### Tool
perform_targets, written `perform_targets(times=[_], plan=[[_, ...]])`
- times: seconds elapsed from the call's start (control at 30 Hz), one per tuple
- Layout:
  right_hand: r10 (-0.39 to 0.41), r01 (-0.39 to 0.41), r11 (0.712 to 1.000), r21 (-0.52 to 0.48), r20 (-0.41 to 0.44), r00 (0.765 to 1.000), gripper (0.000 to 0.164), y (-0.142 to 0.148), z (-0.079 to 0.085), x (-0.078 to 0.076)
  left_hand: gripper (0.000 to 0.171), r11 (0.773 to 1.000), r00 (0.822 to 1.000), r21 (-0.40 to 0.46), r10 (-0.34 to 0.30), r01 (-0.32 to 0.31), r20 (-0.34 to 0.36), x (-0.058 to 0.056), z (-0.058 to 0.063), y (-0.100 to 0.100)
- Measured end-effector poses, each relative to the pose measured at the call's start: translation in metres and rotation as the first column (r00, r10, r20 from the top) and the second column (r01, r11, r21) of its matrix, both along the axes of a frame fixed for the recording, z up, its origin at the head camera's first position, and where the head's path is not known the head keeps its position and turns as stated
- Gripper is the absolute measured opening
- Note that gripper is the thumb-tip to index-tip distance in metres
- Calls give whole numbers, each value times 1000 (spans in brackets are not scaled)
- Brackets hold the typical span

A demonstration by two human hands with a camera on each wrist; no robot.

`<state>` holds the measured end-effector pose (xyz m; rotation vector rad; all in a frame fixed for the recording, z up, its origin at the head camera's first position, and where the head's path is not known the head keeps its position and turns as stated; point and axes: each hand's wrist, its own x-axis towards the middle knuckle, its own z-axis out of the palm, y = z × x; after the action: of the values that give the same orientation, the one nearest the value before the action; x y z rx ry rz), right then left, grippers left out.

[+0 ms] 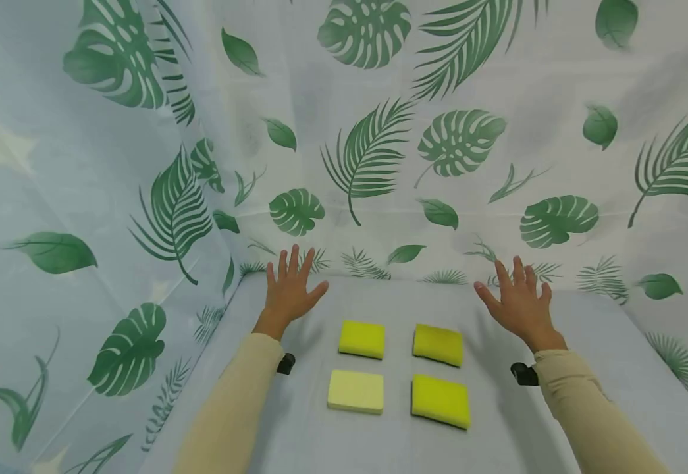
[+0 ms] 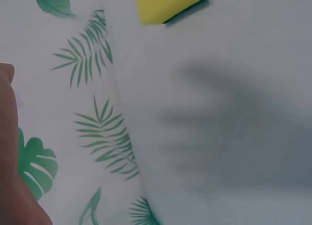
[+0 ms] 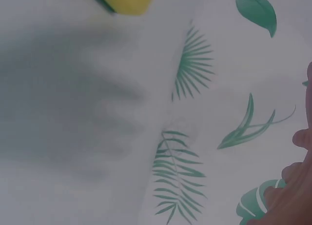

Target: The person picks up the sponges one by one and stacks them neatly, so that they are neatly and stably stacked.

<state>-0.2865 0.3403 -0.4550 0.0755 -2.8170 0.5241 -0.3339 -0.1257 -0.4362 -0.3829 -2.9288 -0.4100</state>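
Note:
Both hands are held up over the table with fingers spread, holding nothing. My left hand point(image 1: 287, 293) is left of the sponges, and my right hand point(image 1: 521, 303) is to their right. Between the forearms lie a yellow sponge point(image 1: 361, 338) at the back left, another yellow sponge point(image 1: 438, 343) at the back right, a third yellow sponge point(image 1: 440, 399) at the front right, and a paler yellow block point(image 1: 355, 391) at the front left. Dark undersides show on the three brighter sponges. The left wrist view catches a corner of one yellow sponge point(image 2: 168, 3) and a hand's shadow.
A pale cloth covers the table point(image 1: 397, 441). Behind it and along the left hangs a white curtain point(image 1: 379, 243) printed with green leaves, close to the fingertips in the head view. Each wrist wears a small black camera, such as the right camera point(image 1: 524, 374).

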Motion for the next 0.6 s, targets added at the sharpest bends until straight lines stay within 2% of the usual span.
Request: perform_targets(times=[0.2,0.37,0.6], plan=[[5,-5,1000,8,-19,1000,89,-5,1,5,89,998,1000,68,-6,6,1,8,-7,-4],[9,-9,1000,-8,-20,1000,86,-10,0,12,92,991,999,129,-33,36,-30,18,-13,-7],[4,-4,1000,-5,-21,1000,86,-12,-8,16,94,983,996,169,-63,72,-58,34,-20,-11]])
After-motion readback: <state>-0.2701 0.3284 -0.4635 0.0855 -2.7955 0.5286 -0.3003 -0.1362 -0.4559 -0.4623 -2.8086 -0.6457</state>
